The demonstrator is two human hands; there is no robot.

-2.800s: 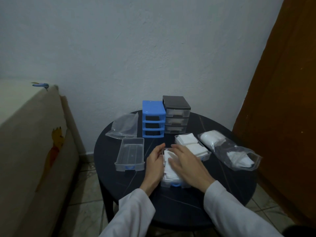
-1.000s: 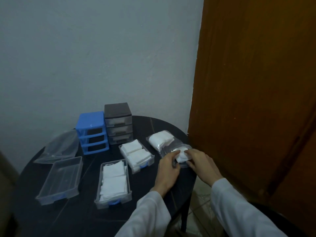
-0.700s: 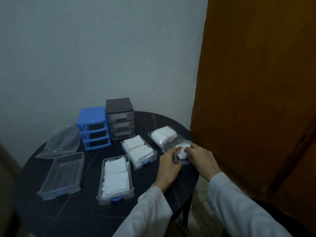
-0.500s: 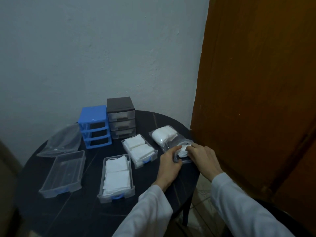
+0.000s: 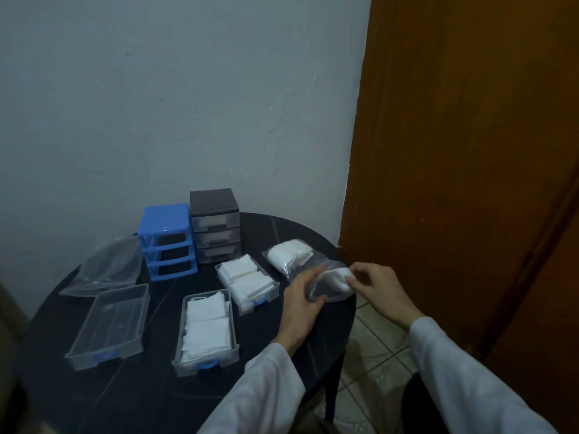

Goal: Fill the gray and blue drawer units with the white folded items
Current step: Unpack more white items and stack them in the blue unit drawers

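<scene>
Hands meet at the right edge of a round dark table [image 5: 131, 389], which is where I am working. My left hand [image 5: 300, 305] grips the near end of a clear plastic bag [image 5: 326, 285], fingers curled round its mouth. My right hand [image 5: 380, 289] pinches a white folded item [image 5: 336, 277] at the opening, thumb and fingertips closed on it. The two hands are close together, joined only by the bag.

More white folded items sit in the far end of the same bag [image 5: 289, 253]. To the left, two clear drawers hold white stacks: one near me [image 5: 206, 328] and one further off [image 5: 247, 281]. A third clear drawer [image 5: 109, 324] lies empty at the far left, beside a flat empty bag [image 5: 106, 267]. At the far side stand the blue drawer unit [image 5: 167, 241], its three slots open and bare, and the gray drawer unit [image 5: 215, 225] touching its right side, drawers in.

The risks, as I judge them: the bag overhangs the table edge, so a loose grip could drop it to the tiled floor. Pulling fast could drag neighbouring pieces out with it, or unfold the one I hold. The thin plastic could also bunch and snag at the mouth.
</scene>
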